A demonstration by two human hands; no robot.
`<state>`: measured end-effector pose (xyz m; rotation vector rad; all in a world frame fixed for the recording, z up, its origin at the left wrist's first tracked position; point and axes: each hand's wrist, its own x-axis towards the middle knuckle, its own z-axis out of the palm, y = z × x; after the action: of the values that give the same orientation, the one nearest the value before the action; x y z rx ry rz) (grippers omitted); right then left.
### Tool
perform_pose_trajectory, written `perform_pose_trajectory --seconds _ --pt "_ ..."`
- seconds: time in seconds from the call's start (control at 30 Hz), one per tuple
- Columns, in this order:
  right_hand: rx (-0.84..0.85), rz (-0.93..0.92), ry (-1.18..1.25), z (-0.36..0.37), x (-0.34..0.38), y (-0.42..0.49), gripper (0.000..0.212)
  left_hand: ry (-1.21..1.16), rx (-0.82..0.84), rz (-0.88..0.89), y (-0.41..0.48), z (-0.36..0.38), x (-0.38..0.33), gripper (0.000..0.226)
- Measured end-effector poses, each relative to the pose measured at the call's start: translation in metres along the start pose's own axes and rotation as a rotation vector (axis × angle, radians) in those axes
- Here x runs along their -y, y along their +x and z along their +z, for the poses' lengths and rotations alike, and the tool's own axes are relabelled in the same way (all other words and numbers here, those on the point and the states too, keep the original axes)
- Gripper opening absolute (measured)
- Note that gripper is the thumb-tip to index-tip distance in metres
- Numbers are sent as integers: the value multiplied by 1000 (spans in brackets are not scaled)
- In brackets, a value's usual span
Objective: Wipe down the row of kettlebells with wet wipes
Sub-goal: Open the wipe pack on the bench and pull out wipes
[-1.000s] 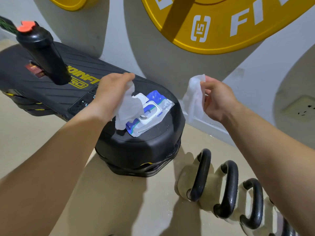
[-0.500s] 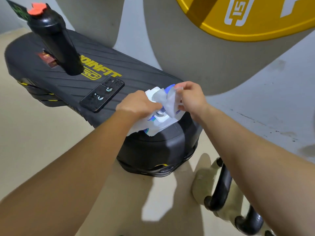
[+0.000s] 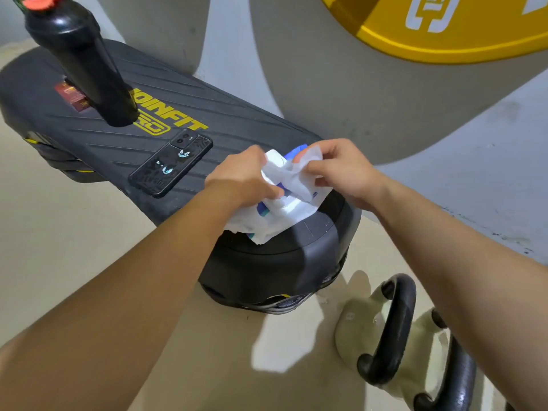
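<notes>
Nearest, low on the floor at the right: the kettlebells [image 3: 385,330], pale bodies with black handles, standing in a row that ran out of frame, none yet touched by a wipe. Just beyond them, the rounded end of a black step platform [image 3: 278,262], serving here as the counter. On that end, the wet wipes pack [image 3: 284,215], white and blue, lying flat with its flap apparently raised, though the hands hid most of the lid.

Over the pack, both hands met. Left hand [image 3: 240,176] curled down, fingers [image 3: 274,191] closed on loose white tissue and pressing at the pack. Right hand [image 3: 341,170] pinched a crumpled wipe [image 3: 296,173] between thumb and fingers, lifted just above the opening.

Step in hand, by judgement: freeing a sheet from the pack. Best done with the left holding the pack down firmly while the right drew the sheet up slowly and straight, so only one came away and the pack stayed put; then flap shut to keep the rest damp.

Farther along the platform: a dark phone [image 3: 170,167] lying face down, then a black bottle [image 3: 80,63] with a red cap. Beyond, a yellow weight plate [image 3: 444,40] against the grey wall.
</notes>
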<state>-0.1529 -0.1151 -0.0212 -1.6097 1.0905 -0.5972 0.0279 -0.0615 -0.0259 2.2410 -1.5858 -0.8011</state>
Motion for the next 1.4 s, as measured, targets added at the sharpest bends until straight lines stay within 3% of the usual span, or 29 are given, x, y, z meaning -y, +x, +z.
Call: perform_pose_trajectory --seconds 0.07,0.1,0.23,0.4,0.53,0.73,0.8,0.93,1.03,1.2,1.4 --pt "61 61 265 -10 7 -3 34 -210 48 137 -6 -6 -6 80" --pt "79 82 342 -14 11 -4 35 -268 68 194 -8 -6 -8 77" --pt "105 105 505 -27 21 -9 40 -318 62 287 -10 -2 -13 14" --pt "-98 141 456 -37 26 -14 42 -542 146 278 -18 -12 -12 20" --pt "-212 142 239 -46 21 -14 48 -625 188 244 -24 -17 -13 20" --pt "-90 6 -277 -40 32 -27 55 -659 97 196 -29 -18 -16 19" --pt "5 29 -244 -39 38 -31 52 -722 72 160 -31 -20 -17 15" --pt "275 175 -54 -36 40 -35 21 -880 97 149 -34 -23 -20 14" --pt "267 98 -194 -38 36 -34 27 -841 96 171 -33 -25 -18 10" --pt "214 136 -387 -48 35 -29 12 -583 72 209 -35 -28 -10 9" --pt "-49 237 -303 -35 35 -27 15 -464 -240 127 -33 -10 -21 6"
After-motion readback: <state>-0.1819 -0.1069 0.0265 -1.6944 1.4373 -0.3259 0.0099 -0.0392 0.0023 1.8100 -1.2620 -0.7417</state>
